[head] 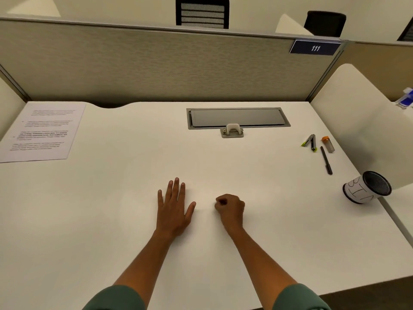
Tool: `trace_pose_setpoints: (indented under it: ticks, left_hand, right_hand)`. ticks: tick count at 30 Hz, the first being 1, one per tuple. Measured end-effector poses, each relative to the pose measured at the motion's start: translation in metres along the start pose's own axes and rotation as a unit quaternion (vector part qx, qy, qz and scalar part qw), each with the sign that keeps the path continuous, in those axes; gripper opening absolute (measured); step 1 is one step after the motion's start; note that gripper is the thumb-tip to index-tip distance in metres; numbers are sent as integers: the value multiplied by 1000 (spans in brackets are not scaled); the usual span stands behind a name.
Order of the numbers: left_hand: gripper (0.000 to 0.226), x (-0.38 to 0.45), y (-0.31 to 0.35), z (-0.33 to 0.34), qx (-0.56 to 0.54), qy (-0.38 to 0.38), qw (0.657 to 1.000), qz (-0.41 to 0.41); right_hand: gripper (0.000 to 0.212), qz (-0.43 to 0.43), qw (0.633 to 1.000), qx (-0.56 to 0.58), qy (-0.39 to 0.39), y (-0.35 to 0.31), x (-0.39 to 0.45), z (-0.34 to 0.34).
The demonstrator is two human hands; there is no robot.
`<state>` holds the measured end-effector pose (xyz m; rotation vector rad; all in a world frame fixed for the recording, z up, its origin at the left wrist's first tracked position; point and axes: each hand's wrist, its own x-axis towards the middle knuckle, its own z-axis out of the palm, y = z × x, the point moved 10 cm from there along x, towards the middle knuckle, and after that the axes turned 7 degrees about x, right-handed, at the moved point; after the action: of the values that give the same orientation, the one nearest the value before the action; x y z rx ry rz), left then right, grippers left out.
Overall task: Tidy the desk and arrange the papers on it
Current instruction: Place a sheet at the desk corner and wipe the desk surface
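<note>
A printed sheet of paper (pixel 42 132) lies flat at the far left of the white desk (pixel 125 175). My left hand (pixel 173 209) rests palm down near the desk's middle, fingers spread, holding nothing. My right hand (pixel 230 209) sits beside it as a closed fist on the desk, with nothing visible in it. At the right lie a black pen (pixel 326 160), a small stapler with green tips (pixel 310 143) and a clear tube with an orange cap (pixel 328 144). A mesh pen cup (pixel 366 187) wrapped in white paper lies tipped on its side at the right edge.
A grey cable hatch (pixel 238 117) is set into the desk at the back, with a small beige hole punch (pixel 232 130) in front of it. Fabric partitions (pixel 156 68) wall the back; a curved white divider (pixel 362 121) stands on the right. Black chairs stand beyond.
</note>
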<state>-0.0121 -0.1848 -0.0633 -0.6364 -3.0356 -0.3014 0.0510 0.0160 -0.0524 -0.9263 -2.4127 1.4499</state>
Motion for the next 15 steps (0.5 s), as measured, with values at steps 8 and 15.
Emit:
trace_pose_setpoints:
  ticks: [8, 15]
  left_hand:
    - [73, 20, 24, -12, -5, 6, 1000, 19]
    - [74, 56, 89, -24, -2, 1, 998, 70]
  right_hand:
    - [17, 255, 768, 587, 16, 25, 14, -32]
    - [25, 264, 616, 742, -18, -3, 29, -70]
